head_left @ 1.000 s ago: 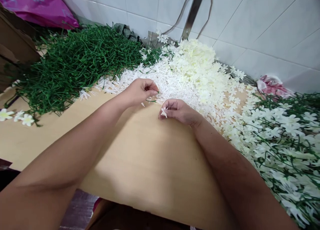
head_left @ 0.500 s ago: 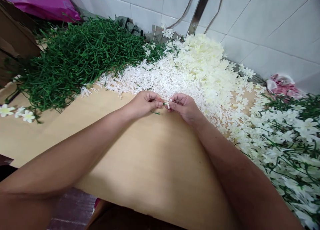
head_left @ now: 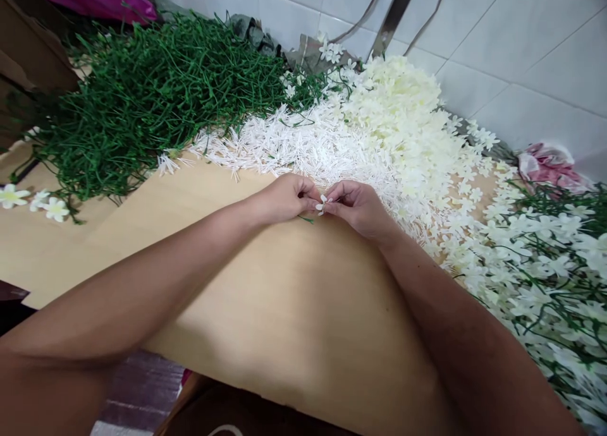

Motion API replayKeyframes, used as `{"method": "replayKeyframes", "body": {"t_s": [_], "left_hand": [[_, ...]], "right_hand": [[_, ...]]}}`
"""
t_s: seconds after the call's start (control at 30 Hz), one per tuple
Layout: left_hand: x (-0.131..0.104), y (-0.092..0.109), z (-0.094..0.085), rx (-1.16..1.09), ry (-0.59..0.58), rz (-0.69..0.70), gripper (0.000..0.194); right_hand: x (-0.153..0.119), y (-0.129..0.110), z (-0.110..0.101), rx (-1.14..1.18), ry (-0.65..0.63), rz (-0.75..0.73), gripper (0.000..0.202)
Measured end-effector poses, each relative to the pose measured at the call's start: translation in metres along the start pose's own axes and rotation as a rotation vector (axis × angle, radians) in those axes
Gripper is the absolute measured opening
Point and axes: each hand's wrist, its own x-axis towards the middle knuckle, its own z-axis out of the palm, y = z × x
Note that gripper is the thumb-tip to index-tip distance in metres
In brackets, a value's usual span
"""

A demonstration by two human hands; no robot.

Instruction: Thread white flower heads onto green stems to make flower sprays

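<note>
Over the tan board (head_left: 265,297), my two hands meet close together. My left hand (head_left: 291,198) is closed in a pinch on a thin green plastic stem (head_left: 306,220), whose end pokes out below the fingers. Between the fingertips sits a small white artificial flower (head_left: 323,204), pinched by my right hand (head_left: 358,207). The flower and the stem's upper end are touching or nearly so; the fingers hide the joint. Just beyond my hands lies a heap of thin white plastic pieces (head_left: 308,139).
A mound of green stems (head_left: 165,95) lies at the back left. Cream flower heads (head_left: 403,101) are piled at the back right, by the tiled wall (head_left: 535,50). White flowers on stems (head_left: 559,278) spread along the right. A cardboard box (head_left: 33,50) stands at the far left.
The flower and stem have come closer together, and the flower now faces up more between my fingertips. The whole view has shifted slightly.
</note>
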Motion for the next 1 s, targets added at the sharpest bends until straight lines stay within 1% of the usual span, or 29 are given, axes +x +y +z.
{"method": "replayKeyframes", "body": {"t_s": [0.1, 0.3, 0.5, 0.67, 0.77, 0.9, 1.0], "left_hand": [[0.001, 0.003, -0.001, 0.025, -0.02, -0.021, 0.008], [0.005, 0.004, -0.004, 0.033, -0.025, 0.001, 0.007], [0.004, 0.006, -0.003, 0.151, 0.004, -0.016, 0.005], [0.004, 0.008, -0.002, 0.193, 0.0, -0.034, 0.005], [0.004, 0.008, -0.002, 0.196, -0.014, -0.02, 0.006], [0.004, 0.008, -0.002, 0.219, -0.009, -0.006, 0.009], [0.005, 0.008, -0.002, 0.166, 0.001, -0.016, 0.009]], "right_hand": [[0.0, -0.001, -0.002, 0.002, -0.009, 0.006, 0.037], [-0.001, -0.001, -0.003, 0.036, -0.011, 0.029, 0.036], [-0.003, -0.002, 0.0, -0.015, -0.012, 0.031, 0.034], [-0.002, -0.003, 0.0, -0.08, -0.011, 0.042, 0.034], [0.001, -0.004, -0.002, -0.05, -0.015, 0.071, 0.036], [0.004, -0.008, -0.005, 0.0, -0.053, 0.126, 0.037], [0.005, -0.011, -0.007, 0.08, -0.083, 0.174, 0.036]]}}
